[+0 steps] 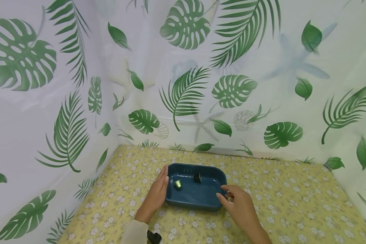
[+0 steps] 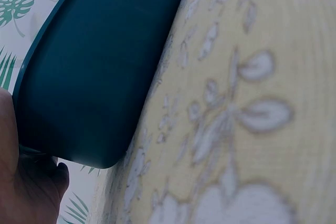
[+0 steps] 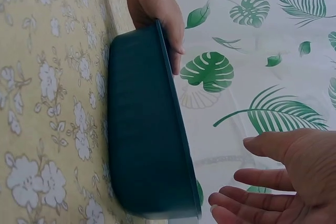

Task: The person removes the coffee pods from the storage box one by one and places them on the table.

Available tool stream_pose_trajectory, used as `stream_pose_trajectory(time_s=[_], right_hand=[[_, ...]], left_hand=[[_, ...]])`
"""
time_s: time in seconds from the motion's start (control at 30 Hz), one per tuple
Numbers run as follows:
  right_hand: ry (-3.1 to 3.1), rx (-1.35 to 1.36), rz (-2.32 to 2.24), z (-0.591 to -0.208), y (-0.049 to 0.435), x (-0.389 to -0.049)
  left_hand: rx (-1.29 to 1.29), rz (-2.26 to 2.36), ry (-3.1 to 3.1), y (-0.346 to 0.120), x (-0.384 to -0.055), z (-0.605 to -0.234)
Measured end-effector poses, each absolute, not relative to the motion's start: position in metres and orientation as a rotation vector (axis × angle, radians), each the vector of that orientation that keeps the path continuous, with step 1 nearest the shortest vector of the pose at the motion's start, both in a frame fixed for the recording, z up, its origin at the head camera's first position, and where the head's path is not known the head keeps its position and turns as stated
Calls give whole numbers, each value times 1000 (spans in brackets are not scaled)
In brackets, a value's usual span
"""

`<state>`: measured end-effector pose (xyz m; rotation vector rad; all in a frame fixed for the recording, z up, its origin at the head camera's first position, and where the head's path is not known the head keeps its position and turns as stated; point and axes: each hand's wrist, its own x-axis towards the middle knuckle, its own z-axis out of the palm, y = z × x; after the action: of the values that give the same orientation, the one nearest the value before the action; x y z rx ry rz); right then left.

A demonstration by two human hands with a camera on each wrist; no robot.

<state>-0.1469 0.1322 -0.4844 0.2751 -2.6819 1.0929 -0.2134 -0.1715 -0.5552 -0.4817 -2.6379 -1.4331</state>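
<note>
A dark blue rectangular dish sits on the flowered cloth. Inside it lie a green coffee capsule toward the left and a black coffee capsule near the back wall. My left hand rests against the dish's left end, its fingers fairly straight along the side; the left wrist view has part of this hand at the dish's end. At the opposite end is my right hand, thumb and fingers spread. In the right wrist view, the right hand holds nothing and its fingertips point toward the rim.
A yellow cloth with white flowers covers the table. Behind it and at the sides hang white sheets printed with green leaves. A black band shows at my left wrist, beside a light sleeve.
</note>
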Motion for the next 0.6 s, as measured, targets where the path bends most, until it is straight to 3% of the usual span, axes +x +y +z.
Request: stream_pose_trajectory(time_s=[0.6], right_hand=[[-2674,352,1036,-491,105,-166]], left_hand=[[-489,-1434,-2633,-172,-215,-557]])
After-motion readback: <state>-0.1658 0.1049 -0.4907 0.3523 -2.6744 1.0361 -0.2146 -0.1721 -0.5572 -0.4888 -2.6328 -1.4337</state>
